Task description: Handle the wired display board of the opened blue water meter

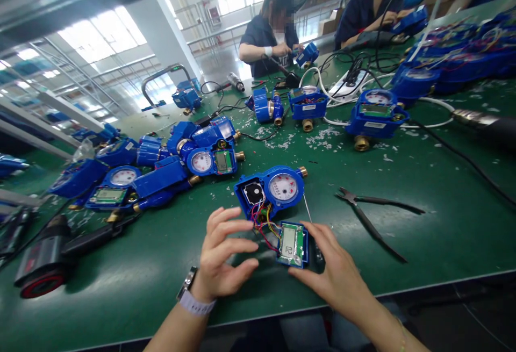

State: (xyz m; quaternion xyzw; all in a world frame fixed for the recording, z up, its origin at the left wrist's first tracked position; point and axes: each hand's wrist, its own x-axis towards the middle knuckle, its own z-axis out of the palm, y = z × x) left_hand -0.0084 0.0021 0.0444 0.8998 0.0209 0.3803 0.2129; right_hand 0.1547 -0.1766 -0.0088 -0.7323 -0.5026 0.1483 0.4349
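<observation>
In front of me lies a blue water meter (284, 186) with a round dial, its housing open. Red, yellow and other thin wires (264, 223) run from it to a blue-framed display module (291, 244) with a green circuit board and a small LCD. My right hand (336, 271) grips this module at its right side, thumb below and fingers above. Left of the wires, my left hand (228, 252) is open, fingers spread, apart from the module. A thin metal shaft (307, 207) shows between the meter and my right hand; its other end is partly hidden.
Pliers (357, 201) lie open at the right. Several blue meters (161, 177) are piled at the left, near a heat gun (44, 260). More meters (373, 115), cables and plastic scraps cover the back. Across the table, two people (268, 40) handle meters.
</observation>
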